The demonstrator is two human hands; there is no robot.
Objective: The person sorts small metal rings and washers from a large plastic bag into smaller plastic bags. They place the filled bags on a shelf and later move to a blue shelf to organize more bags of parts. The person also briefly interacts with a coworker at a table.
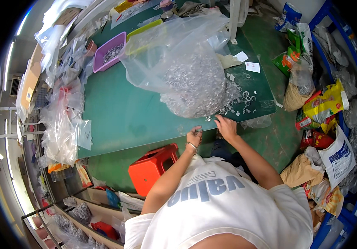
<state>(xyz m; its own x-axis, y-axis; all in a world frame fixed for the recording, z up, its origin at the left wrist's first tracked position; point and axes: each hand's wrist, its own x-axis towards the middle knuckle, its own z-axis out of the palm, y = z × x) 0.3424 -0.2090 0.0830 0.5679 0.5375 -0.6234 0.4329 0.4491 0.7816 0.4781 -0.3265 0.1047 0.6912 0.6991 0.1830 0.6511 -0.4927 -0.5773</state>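
Observation:
On the green table [120, 108] lies a large clear plastic bag [199, 89] bulging with small silver ring-shaped pieces. Loose silver rings [247, 98] and other small metal bits are spread beside it, toward the table's right corner. My left hand [194, 136], with a bracelet at its wrist, is just off the table's near edge, its fingers curled together; whatever they hold is too small to name. At that edge, close to the loose pieces, my right hand [227, 126] has its fingertips drawn together. Anything between them is hidden.
A purple tray [109, 50] of small metal parts stands at the back left, near a yellow-green tray [145, 30]. Under the near edge is a red plastic stool [151, 168]. Plastic bags hang at the left. Filled sacks [338, 155] and a blue rack line the right side.

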